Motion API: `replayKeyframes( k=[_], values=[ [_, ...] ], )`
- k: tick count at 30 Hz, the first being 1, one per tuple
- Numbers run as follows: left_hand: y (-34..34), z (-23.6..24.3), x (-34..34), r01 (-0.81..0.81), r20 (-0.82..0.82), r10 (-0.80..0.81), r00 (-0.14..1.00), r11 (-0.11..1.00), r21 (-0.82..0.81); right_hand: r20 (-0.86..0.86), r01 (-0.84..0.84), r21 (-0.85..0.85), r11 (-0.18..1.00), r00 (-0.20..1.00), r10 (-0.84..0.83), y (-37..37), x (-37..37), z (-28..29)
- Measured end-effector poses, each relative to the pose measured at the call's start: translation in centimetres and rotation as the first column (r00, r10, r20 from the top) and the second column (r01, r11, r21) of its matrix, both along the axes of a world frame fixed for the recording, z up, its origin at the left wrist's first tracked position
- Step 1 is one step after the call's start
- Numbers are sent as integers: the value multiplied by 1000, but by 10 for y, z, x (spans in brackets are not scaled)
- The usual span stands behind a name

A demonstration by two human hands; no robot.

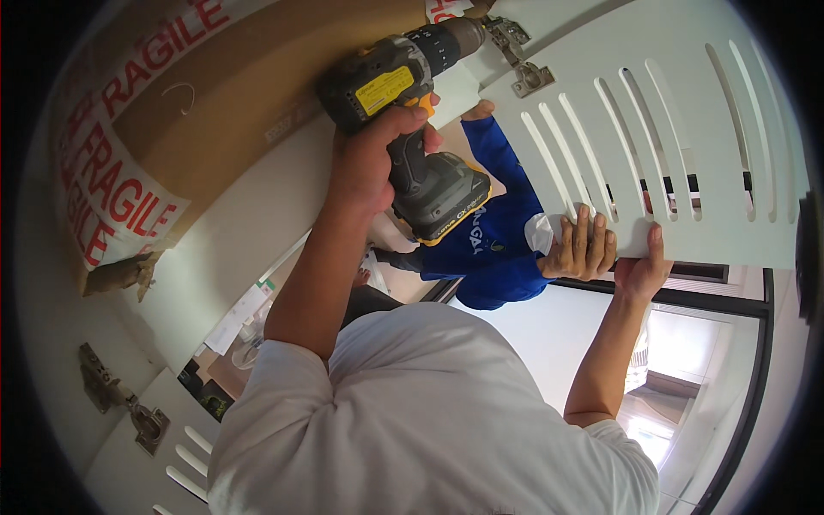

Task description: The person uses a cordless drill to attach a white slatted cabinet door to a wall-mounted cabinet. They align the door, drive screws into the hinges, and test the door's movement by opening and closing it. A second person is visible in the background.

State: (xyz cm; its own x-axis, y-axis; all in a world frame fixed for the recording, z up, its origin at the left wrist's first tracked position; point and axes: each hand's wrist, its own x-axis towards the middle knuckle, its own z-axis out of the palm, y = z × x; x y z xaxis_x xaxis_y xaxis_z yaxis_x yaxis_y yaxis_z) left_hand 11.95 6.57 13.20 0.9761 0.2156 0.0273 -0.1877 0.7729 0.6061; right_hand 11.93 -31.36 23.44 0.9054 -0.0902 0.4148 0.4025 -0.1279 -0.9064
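Note:
My left hand (369,154) grips the handle of a black cordless drill (378,77), with a yellow label and its chuck angled up to the right, beside a metal hinge (530,77) on a white slotted panel (704,112). Whether the drill's front touches the hinge I cannot tell. My right hand (642,266) holds the panel's lower edge. A co-worker in a blue top (493,180) is beyond the panel, one hand (582,249) gripping the same edge just left of mine, the other (478,110) near the panel's corner.
A brown cardboard piece (223,94) with red-and-white tape lies along the upper left. Another slotted panel (129,463) with a hinge (150,425) is at lower left. A dark-framed opening (747,309) is at right. Papers (238,318) and small items show through a gap at left.

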Motion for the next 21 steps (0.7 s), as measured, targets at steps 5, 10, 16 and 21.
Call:
replayKeyframes(
  k=[5,10,16,21],
  values=[
    [0,1,2,7,7,-7,1000,1000,-13,14,22,0,1000,1000,-22,5,-4,0],
    [1,2,3,19,-6,-19,1000,998,-57,13,6,11,1000,1000,-6,12,-7,2],
    [-2,4,8,4,-22,-4,1000,1000,-2,38,-11,60,998,999,8,17,-9,2],
    [-5,5,15,19,-68,-19,998,1000,0,22,16,28,999,1000,-17,13,-9,0]
  ],
)
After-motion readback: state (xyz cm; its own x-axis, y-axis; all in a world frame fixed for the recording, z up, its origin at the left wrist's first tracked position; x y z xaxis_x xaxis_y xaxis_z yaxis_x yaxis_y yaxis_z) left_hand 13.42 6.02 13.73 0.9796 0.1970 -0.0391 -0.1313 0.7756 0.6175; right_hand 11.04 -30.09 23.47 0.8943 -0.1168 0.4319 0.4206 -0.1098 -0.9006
